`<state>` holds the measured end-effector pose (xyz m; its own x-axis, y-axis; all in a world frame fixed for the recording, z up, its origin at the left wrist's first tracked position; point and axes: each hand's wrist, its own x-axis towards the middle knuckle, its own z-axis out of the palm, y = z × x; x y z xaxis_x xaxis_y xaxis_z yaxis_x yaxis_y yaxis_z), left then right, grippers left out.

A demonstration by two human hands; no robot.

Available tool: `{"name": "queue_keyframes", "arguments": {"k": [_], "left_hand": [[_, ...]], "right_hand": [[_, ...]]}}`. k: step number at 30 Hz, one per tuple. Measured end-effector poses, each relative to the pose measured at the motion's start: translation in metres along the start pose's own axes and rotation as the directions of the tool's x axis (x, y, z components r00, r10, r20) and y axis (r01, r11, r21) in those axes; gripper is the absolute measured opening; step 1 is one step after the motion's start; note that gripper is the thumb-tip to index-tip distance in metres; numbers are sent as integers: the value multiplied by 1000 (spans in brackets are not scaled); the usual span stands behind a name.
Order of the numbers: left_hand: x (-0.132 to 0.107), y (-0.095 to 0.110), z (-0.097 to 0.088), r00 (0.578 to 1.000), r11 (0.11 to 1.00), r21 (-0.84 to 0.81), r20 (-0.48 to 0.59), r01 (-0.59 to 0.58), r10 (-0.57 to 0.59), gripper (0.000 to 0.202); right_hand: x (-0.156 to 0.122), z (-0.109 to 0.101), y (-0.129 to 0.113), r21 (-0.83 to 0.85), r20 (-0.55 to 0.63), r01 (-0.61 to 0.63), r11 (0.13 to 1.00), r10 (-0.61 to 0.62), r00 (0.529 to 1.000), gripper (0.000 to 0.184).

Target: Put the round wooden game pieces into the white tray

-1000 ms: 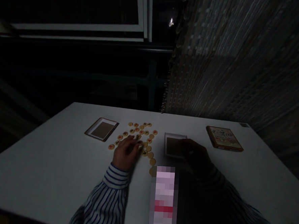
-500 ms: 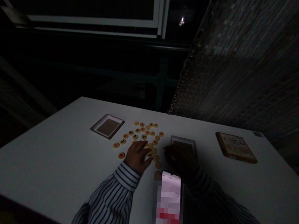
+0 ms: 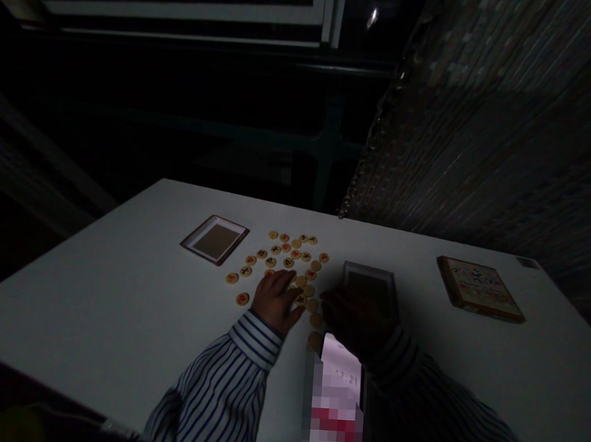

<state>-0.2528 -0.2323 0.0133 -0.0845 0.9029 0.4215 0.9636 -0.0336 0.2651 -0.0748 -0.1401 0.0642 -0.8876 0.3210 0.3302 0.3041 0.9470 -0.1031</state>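
Observation:
Several round yellow game discs [image 3: 288,260] with red or black marks lie scattered on a white table [image 3: 120,297]. My left hand [image 3: 274,300] rests palm down on the near discs, fingers stretched over them. My right hand [image 3: 352,314] is in deep shadow just right of the discs, in front of a shallow tray [image 3: 369,282]; its fingers are too dark to read. Both sleeves are striped.
A second shallow box half [image 3: 215,239] lies left of the discs. A printed game box lid [image 3: 478,296] lies at the far right. A lit phone [image 3: 338,390] stands close in front of me. A bead curtain [image 3: 482,112] hangs behind the table.
The view has shifted, so everything sits a bit higher and further right in frame. My right hand has moved from the tray leftward towards the discs. The left hand stays on the discs.

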Motion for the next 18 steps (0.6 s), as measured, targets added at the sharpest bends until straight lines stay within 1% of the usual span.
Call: {"name": "queue_keyframes", "arguments": {"k": [6,9,13,18], "left_hand": [[1,0,-1,1000,999,47,5,-11,11,33],[1,0,0,1000,998,63,3,-6,6,35],[0,0,0,1000,999,52,3,-12,11,32],[1,-1,1,1000,999,26,-4,-21,22,30]], "right_hand": [[0,0,0,2,-33,-4,1000,4,999,16],[0,0,0,17,-40,-4,1000,4,999,18],[0,1,0,26,-13,-4,1000,5,1000,20],[0,2,0,23,-16,-12,1000,13,1000,20]]}}
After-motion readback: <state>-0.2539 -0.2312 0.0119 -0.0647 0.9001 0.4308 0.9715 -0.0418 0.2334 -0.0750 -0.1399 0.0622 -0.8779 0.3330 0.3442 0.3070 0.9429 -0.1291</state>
